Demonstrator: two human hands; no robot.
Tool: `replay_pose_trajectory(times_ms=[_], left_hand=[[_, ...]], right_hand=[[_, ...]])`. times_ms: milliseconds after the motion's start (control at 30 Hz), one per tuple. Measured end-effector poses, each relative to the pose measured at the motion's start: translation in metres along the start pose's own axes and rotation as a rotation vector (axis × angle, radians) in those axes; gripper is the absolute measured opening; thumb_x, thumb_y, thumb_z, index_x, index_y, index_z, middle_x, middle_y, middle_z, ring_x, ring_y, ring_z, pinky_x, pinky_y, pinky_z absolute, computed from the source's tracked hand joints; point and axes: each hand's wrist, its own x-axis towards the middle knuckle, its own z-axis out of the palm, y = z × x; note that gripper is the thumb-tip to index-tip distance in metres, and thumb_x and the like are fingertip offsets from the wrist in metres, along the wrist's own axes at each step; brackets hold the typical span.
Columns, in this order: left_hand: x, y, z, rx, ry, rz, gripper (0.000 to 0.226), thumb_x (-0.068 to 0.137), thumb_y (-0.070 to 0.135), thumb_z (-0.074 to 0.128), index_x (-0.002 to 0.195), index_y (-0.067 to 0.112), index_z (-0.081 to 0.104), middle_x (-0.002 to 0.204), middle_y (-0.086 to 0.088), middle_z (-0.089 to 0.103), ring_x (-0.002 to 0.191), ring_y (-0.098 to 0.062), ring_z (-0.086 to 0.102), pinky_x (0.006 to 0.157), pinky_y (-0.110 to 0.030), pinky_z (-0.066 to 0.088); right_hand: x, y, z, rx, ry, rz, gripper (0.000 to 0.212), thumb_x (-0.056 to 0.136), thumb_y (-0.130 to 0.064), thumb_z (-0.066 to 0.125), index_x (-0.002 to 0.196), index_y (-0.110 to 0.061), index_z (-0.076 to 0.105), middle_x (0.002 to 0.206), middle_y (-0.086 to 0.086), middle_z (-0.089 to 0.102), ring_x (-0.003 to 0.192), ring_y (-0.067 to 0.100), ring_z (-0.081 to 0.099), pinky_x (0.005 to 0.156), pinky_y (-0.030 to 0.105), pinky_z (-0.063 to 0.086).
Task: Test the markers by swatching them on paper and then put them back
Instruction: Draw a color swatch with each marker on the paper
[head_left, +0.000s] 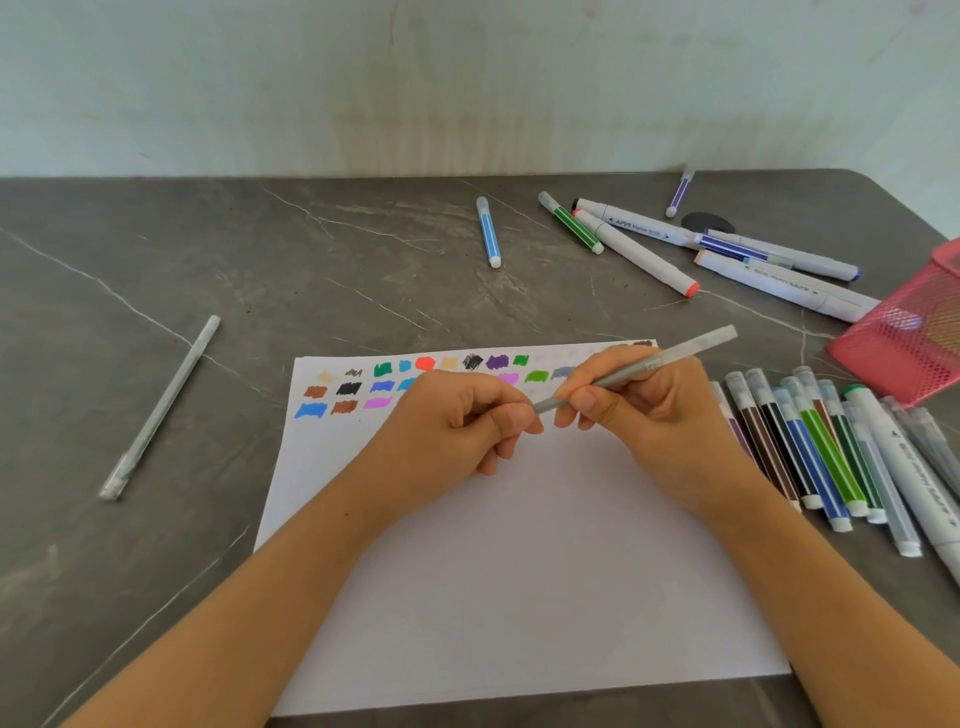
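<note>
A white sheet of paper (519, 571) lies in front of me with rows of colour swatches along its top edge. Over it, my right hand (654, 415) grips a thin grey marker (691, 348) by its barrel, the far end pointing up and right. My left hand (457, 426) pinches the near end of that same marker between thumb and fingers. Whether that end carries a cap is hidden by my fingers.
A row of several markers (831, 457) lies right of the paper. A pink mesh holder (904, 338) lies tipped at the right edge. More markers (639, 244) are scattered at the back right, a blue one (488, 234) at the back middle, a grey pen (161, 410) at left.
</note>
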Motion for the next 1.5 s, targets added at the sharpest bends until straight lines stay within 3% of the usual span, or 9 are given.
replay_pose_trajectory(times_ms=[300, 433, 600, 733, 933, 1100, 1167, 1267, 1500], left_hand=[[0.009, -0.004, 0.001, -0.147, 0.211, 0.013, 0.011, 0.086, 0.011, 0.064, 0.085, 0.022, 0.068, 0.064, 0.01, 0.065, 0.057, -0.006, 0.061, 0.052, -0.017, 0.047], [0.009, -0.005, -0.004, -0.199, 0.303, -0.005, 0.014, 0.078, 0.014, 0.074, 0.085, 0.026, 0.07, 0.074, 0.008, 0.07, 0.066, -0.009, 0.064, 0.053, -0.018, 0.049], [0.004, -0.008, -0.01, 0.053, 0.395, 0.085, 0.018, 0.077, 0.031, 0.075, 0.092, 0.022, 0.074, 0.083, 0.013, 0.069, 0.077, -0.007, 0.064, 0.066, -0.014, 0.046], [-0.007, -0.013, -0.004, 0.378, 0.439, 0.191, 0.019, 0.081, 0.041, 0.066, 0.096, 0.033, 0.073, 0.082, 0.017, 0.065, 0.079, 0.0, 0.056, 0.068, -0.011, 0.04], [-0.024, -0.008, -0.016, 0.619, 0.6, 0.198, 0.019, 0.083, 0.045, 0.059, 0.089, 0.034, 0.073, 0.078, 0.016, 0.065, 0.073, -0.002, 0.057, 0.059, -0.014, 0.042], [-0.065, -0.018, -0.06, 0.685, 0.69, 0.064, 0.011, 0.082, 0.038, 0.067, 0.088, 0.031, 0.074, 0.081, 0.015, 0.067, 0.069, -0.002, 0.058, 0.057, -0.013, 0.042], [-0.084, -0.021, -0.08, 0.737, 0.762, -0.036, 0.009, 0.082, 0.033, 0.071, 0.088, 0.029, 0.075, 0.081, 0.012, 0.069, 0.067, -0.003, 0.056, 0.057, -0.009, 0.039], [-0.109, -0.021, -0.105, 0.779, 0.885, -0.252, 0.009, 0.083, 0.037, 0.067, 0.088, 0.033, 0.074, 0.081, 0.013, 0.068, 0.071, -0.006, 0.057, 0.054, -0.017, 0.039], [-0.133, -0.038, -0.139, 0.864, 0.984, -0.494, 0.015, 0.087, 0.039, 0.06, 0.091, 0.034, 0.074, 0.087, 0.01, 0.068, 0.087, -0.016, 0.06, 0.061, -0.026, 0.039]], right_hand=[[0.005, -0.006, 0.01, 0.074, 0.146, 0.003, 0.009, 0.081, -0.008, 0.065, 0.088, -0.003, 0.067, 0.073, -0.002, 0.072, 0.07, 0.01, 0.068, 0.061, 0.015, 0.049], [0.006, -0.013, 0.003, 0.15, 0.308, 0.029, 0.017, 0.073, -0.016, 0.069, 0.085, -0.005, 0.067, 0.07, 0.001, 0.069, 0.064, 0.013, 0.064, 0.057, 0.02, 0.047], [0.006, -0.014, -0.006, 0.191, 0.417, 0.09, 0.013, 0.07, -0.017, 0.071, 0.08, -0.009, 0.067, 0.064, 0.0, 0.066, 0.058, 0.012, 0.058, 0.055, 0.022, 0.048], [0.006, -0.013, -0.001, 0.212, 0.301, 0.131, 0.006, 0.067, -0.02, 0.072, 0.072, -0.023, 0.072, 0.064, 0.0, 0.067, 0.059, 0.013, 0.06, 0.054, 0.021, 0.048], [0.003, -0.005, 0.003, -0.128, 0.241, 0.142, 0.027, 0.087, -0.017, 0.064, 0.113, -0.024, 0.063, 0.095, -0.005, 0.073, 0.09, 0.011, 0.067, 0.074, 0.028, 0.053], [-0.008, -0.001, 0.014, -0.714, 0.079, -0.082, 0.035, 0.093, -0.037, 0.055, 0.126, -0.026, 0.058, 0.132, -0.01, 0.055, 0.119, 0.005, 0.049, 0.1, 0.028, 0.038], [-0.011, -0.002, 0.025, -0.882, -0.043, -0.147, 0.04, 0.094, -0.046, 0.047, 0.128, -0.026, 0.057, 0.136, -0.012, 0.052, 0.123, 0.007, 0.047, 0.101, 0.027, 0.033], [-0.015, -0.001, 0.045, -1.123, -0.15, -0.249, 0.049, 0.095, -0.05, 0.031, 0.126, -0.025, 0.058, 0.134, -0.004, 0.057, 0.122, 0.018, 0.055, 0.101, 0.037, 0.034], [-0.021, -0.007, 0.074, -1.237, -0.43, -0.228, 0.056, 0.099, -0.051, 0.014, 0.135, -0.028, 0.051, 0.143, -0.005, 0.047, 0.13, 0.013, 0.047, 0.104, 0.045, 0.032]])
